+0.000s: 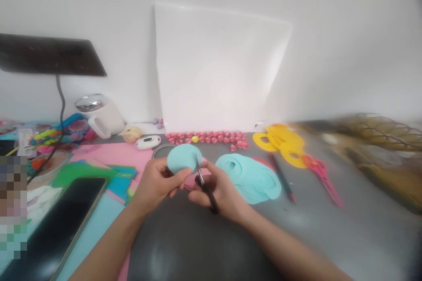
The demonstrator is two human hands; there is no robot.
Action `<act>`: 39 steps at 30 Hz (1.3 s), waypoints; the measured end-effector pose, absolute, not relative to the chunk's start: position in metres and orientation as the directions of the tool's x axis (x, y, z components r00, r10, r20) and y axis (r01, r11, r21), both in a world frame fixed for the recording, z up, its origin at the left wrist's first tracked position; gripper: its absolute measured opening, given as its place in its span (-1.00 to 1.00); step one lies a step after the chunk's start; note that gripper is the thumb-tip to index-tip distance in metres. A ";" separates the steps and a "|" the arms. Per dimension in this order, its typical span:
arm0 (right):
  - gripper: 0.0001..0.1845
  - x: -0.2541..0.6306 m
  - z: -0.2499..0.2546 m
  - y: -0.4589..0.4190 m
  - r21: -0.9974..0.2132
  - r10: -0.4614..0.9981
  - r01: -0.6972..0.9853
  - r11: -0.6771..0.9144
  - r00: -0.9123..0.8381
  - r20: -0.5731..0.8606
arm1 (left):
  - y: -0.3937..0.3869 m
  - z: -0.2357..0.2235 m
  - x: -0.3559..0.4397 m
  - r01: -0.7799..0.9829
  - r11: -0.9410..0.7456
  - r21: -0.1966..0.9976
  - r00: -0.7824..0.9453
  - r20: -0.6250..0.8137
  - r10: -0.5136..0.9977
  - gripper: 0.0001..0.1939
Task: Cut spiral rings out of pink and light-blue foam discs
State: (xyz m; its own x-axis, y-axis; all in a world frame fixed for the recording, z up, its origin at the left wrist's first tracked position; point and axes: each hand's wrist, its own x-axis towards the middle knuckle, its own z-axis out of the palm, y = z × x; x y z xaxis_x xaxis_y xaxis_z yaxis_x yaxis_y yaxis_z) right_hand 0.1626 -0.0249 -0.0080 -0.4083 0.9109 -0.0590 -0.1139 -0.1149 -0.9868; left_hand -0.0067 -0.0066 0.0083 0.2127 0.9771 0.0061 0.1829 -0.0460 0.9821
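Observation:
My left hand (161, 183) pinches a light-blue paper circle (182, 158) by its lower edge, thumb in front. My right hand (220, 189) grips black-handled scissors (206, 189), and their blades point up at the circle's right edge. Whether the blades cut into the paper is too small to tell. Just right of the scissors lies a pile of light-blue paper offcuts (250, 178) with round holes. Behind the circle, rows of small rolled pink paper pieces (217, 137) line the table, with one yellow piece (195, 139) among them.
Yellow paper offcuts (281, 142), pink scissors (323, 178) and a dark pencil (286, 184) lie to the right. At left are a phone (62, 228), coloured paper sheets (108, 149) and a white mug (105, 116). A white board (217, 70) leans on the wall.

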 end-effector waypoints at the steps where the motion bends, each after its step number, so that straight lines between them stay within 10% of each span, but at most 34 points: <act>1: -0.49 0.162 -0.008 -0.025 -0.987 0.911 -0.121 -0.106 -0.411 -0.047 | -0.006 0.008 -0.007 0.192 -0.050 0.980 0.218 0.007 0.976 -0.68; 39: -0.52 0.161 -0.007 -0.027 -0.987 0.923 -0.086 -0.139 -0.373 -0.097 | -0.006 0.014 -0.008 0.115 -0.001 0.993 0.222 -0.025 0.975 -0.74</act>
